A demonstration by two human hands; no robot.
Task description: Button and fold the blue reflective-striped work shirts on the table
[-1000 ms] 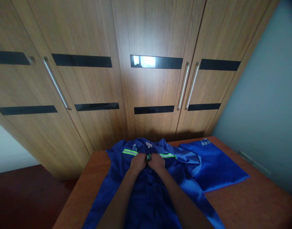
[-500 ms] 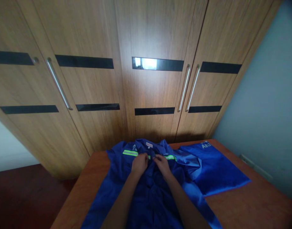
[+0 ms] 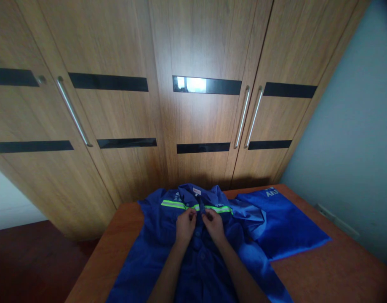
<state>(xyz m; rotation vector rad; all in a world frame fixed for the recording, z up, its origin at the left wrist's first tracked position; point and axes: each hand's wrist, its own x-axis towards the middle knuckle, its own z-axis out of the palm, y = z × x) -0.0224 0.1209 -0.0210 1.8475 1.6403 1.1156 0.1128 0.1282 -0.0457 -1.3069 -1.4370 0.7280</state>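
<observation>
A blue jacket (image 3: 155,248) with a green-and-silver reflective stripe across its chest lies front up, its collar at the far end. My left hand (image 3: 186,226) pinches the left front edge of the jacket just below the stripe. Opposite it, my right hand (image 3: 213,225) has its fingers closed on the right front edge, a short gap from the left. Between and below the hands run the button placket and a few buttons. The fingertips partly hide the cloth they hold.
The jacket rests on a reddish-brown wooden table (image 3: 126,219). A folded blue item (image 3: 291,227) with white lettering lies at the right, partly under the sleeve. Behind the table stands a wooden wardrobe (image 3: 199,118) with metal handles; a pale wall (image 3: 345,139) is at the right.
Both hands have moved slightly down the jacket front, toward me, and more of the reflective stripe shows above them. The view has shifted a little.
</observation>
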